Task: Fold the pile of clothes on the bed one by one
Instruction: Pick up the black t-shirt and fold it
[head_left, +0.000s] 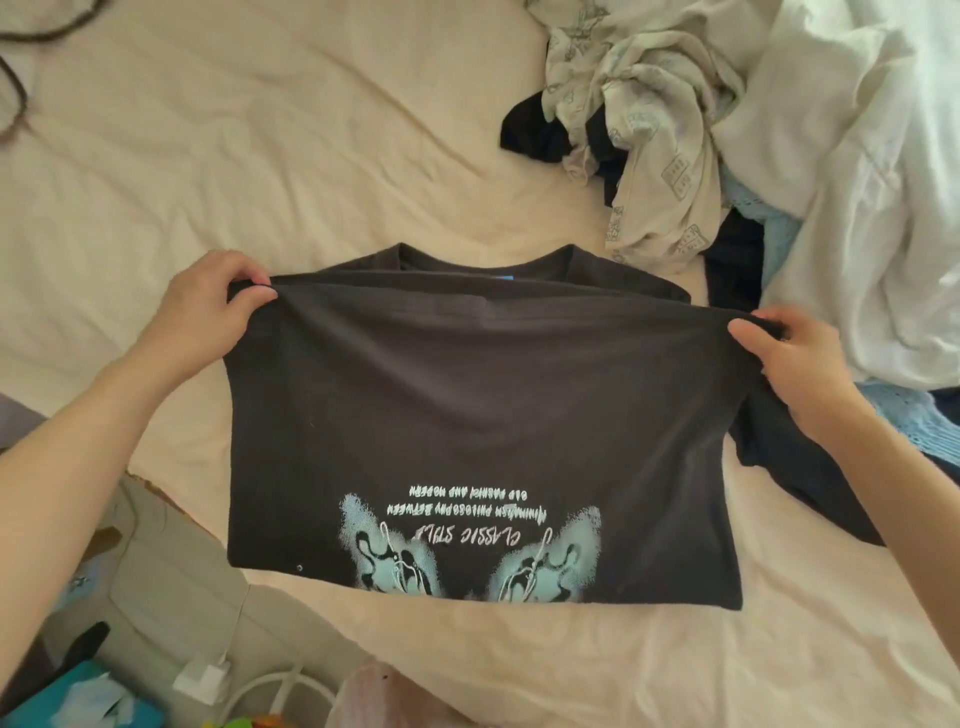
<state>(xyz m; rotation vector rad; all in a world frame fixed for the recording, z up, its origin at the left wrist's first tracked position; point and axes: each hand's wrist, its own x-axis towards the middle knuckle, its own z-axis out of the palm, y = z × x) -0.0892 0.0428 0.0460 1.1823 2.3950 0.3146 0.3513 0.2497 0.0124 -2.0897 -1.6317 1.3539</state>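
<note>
Left hand: pinches the dark T-shirt at its folded edge.
Right hand: pinches the opposite corner.
Bed: beneath.

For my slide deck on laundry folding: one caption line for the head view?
Left hand and right hand pinch a dark printed T-shirt mid-fold on the bed.
</note>
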